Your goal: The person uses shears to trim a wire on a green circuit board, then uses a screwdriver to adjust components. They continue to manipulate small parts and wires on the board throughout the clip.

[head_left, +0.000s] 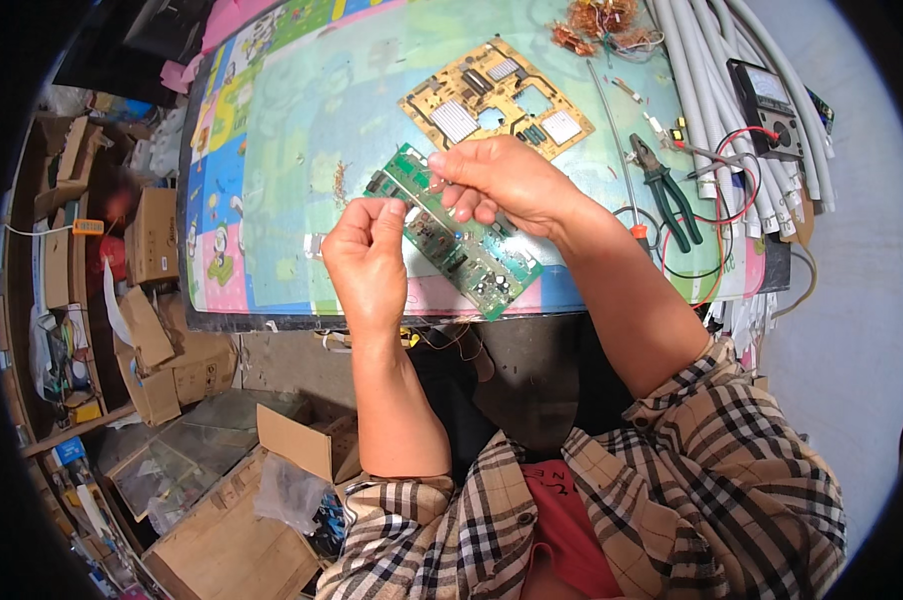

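Observation:
A long green circuit board [492, 270] lies slantwise near the table's front edge, packed with small components and partly covered by my hands. My left hand [369, 255] is closed over the board's left side, thumb pressed to the bent forefinger. Above the board's upper part, my right hand [502, 185] pinches with thumb and forefinger, the other fingers curled. Whatever either hand pinches is too small or hidden to name. A small whitish piece [314, 245] sits just left of my left hand. Beyond my right hand rests a tan circuit board [497, 95] with silvery heat sinks and cut-outs.
Right of my forearm lie green-handled pliers [667, 195], a long screwdriver [622, 150] and red and black test leads. A multimeter [767, 100] rests on white tubes [707, 90]. Copper wire [602, 25] is heaped at the back. Cardboard boxes [157, 235] crowd the left.

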A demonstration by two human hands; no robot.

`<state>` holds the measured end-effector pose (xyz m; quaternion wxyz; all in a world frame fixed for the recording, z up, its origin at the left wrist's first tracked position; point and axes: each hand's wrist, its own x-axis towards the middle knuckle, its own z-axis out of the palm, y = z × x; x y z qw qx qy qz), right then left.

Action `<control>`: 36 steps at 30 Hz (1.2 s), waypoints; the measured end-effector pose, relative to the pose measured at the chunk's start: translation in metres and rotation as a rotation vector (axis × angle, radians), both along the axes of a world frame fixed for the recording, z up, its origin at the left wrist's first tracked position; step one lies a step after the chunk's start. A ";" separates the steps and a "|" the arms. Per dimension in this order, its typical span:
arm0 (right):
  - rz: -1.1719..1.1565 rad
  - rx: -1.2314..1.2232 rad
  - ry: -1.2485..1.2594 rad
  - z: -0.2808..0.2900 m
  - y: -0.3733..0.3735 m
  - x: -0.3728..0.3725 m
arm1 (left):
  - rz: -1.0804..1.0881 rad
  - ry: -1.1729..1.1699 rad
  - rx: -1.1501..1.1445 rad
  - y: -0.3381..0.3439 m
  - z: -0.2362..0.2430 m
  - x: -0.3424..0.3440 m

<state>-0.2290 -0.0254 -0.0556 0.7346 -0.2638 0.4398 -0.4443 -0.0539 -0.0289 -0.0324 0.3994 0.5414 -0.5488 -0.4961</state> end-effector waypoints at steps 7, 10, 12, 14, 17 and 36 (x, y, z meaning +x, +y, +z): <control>-0.094 0.077 -0.032 0.005 0.000 0.008 | -0.029 -0.013 0.027 0.000 -0.001 0.002; -0.083 0.065 -0.038 0.004 0.000 0.010 | -0.088 -0.042 0.077 0.000 -0.005 0.005; -0.070 -0.016 0.112 0.002 0.001 0.010 | -0.155 -0.089 0.127 0.000 -0.008 0.004; -0.050 -0.094 0.188 -0.004 0.001 0.012 | -0.199 -0.032 0.178 0.005 -0.007 -0.006; -0.015 -0.169 0.210 -0.010 0.002 0.016 | -0.228 -0.026 0.185 0.006 -0.010 -0.011; 0.087 -0.123 0.298 -0.001 0.002 0.005 | -0.146 -0.119 0.079 0.003 -0.004 -0.002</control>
